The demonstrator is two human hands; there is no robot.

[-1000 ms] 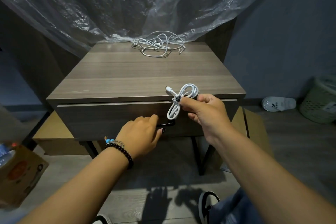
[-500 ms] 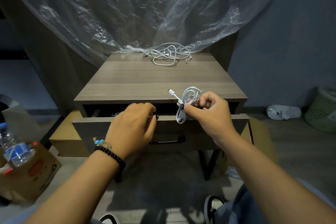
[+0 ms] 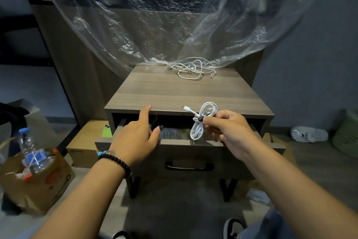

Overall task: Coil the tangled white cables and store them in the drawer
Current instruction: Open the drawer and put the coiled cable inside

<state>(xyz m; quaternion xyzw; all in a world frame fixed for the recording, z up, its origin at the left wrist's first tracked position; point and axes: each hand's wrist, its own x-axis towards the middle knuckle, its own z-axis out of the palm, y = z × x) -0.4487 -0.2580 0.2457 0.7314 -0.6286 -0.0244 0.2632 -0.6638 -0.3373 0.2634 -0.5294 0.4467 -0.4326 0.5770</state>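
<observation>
My right hand (image 3: 230, 132) pinches a coiled white cable (image 3: 201, 120), bound at its middle by a dark tie, and holds it just above the open drawer (image 3: 186, 153). The drawer of the wooden nightstand (image 3: 174, 91) is pulled out, and papers show inside it. My left hand (image 3: 135, 138) hovers over the drawer's left part with fingers relaxed and the index finger stretched toward the cabinet edge, holding nothing. A tangle of white cables (image 3: 191, 68) lies at the back of the nightstand top.
Clear plastic sheeting (image 3: 155, 15) hangs behind and touches the nightstand's rear. A cardboard box (image 3: 36, 176) with a water bottle (image 3: 31, 147) sits on the floor at the left. A flat box (image 3: 85, 141) lies beside the nightstand. A slipper (image 3: 308, 134) and a basket (image 3: 346, 132) are at the right.
The drawer has come further out. My left hand has let go of the drawer front and lifted over the opening. My right hand has stayed over the drawer with the coiled cable.
</observation>
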